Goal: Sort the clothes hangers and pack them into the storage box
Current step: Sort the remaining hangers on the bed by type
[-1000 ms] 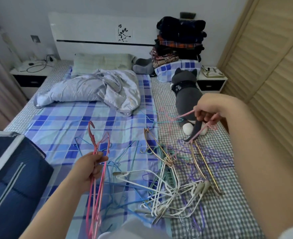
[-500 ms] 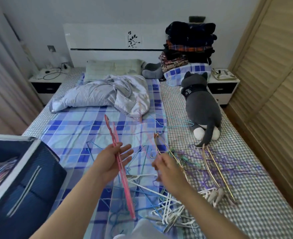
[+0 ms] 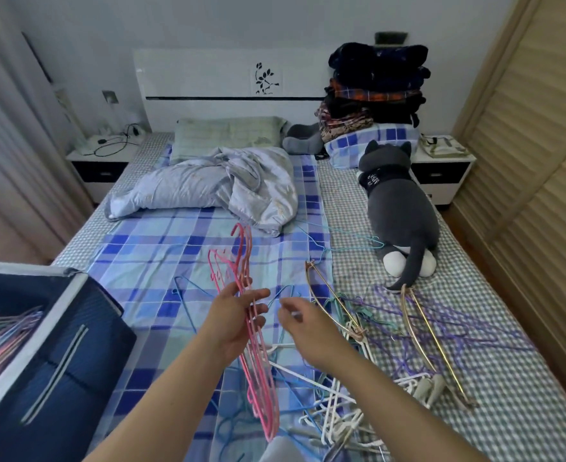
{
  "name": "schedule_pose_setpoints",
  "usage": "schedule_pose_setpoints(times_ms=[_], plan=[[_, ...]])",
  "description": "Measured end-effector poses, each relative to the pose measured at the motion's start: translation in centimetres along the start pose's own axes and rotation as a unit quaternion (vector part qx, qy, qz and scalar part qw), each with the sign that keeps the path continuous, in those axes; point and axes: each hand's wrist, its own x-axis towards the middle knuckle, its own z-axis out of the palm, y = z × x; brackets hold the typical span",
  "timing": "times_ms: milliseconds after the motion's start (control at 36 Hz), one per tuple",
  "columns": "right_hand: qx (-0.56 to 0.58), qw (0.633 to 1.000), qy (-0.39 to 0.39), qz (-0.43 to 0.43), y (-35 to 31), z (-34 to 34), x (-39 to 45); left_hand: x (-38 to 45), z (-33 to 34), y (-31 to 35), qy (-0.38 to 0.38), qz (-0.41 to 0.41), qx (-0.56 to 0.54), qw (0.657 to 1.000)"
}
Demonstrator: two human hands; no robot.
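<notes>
Bed (image 3: 181, 248), blue plaid sheet on its left part, grey check on its right; loose hangers spread across the near half.

Storage box (image 3: 58, 355), dark navy fabric with a pale rim, at the bed's left edge. 1 box, open-topped; a sheaf of pastel hangers lies inside, number not countable.

Grey plush cat (image 3: 398, 211), 1, lying on the checked side.

Pink hangers (image 3: 255, 345): thin plastic-coated wire, bunched flat together, hooks pointing away toward the headboard. At least 3 hooks show; exact count cannot be told. Held above the plaid sheet, just right of the box.

Gold hangers (image 3: 431, 335): 2 groups on the checked side, thicker bars, strands overlapping.

Purple wire hangers (image 3: 468, 331), white hangers (image 3: 334, 405), blue hangers (image 3: 188, 305): tangled on the bed, uncountable.

Left hand (image 3: 235, 318): palm up, fingers curled loosely round the pink bunch, supporting it.

Right hand (image 3: 301, 321): just beside the bunch, fingers bent; blurred, cannot tell whether it pinches anything.
</notes>
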Motion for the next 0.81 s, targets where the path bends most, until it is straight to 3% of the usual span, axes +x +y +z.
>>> schedule_pose_setpoints(times_ms=[83,167,306,472,806], plan=[[0.071,0.997,0.028,0.016,-0.2,-1.0,3.5,0.2,-0.1,-0.6,0.004,-0.004,0.025,1.0],[0.092,0.994,-0.007,0.061,1.5,-2.2,6.9,1.2,-0.8,-1.3,0.034,-0.017,0.064,0.997],[-0.018,0.991,-0.004,0.13,8.0,-4.3,13.6,4.9,-2.3,-2.3,0.076,-0.055,0.105,0.99],[-0.115,0.976,0.0,0.185,19.6,-6.3,27.3,16.4,-1.3,-4.6,0.133,-0.05,0.121,0.982],[-0.351,0.924,0.032,0.148,33.5,-10.2,48.4,40.1,-0.1,-9.8,0.209,0.027,0.15,0.966]])
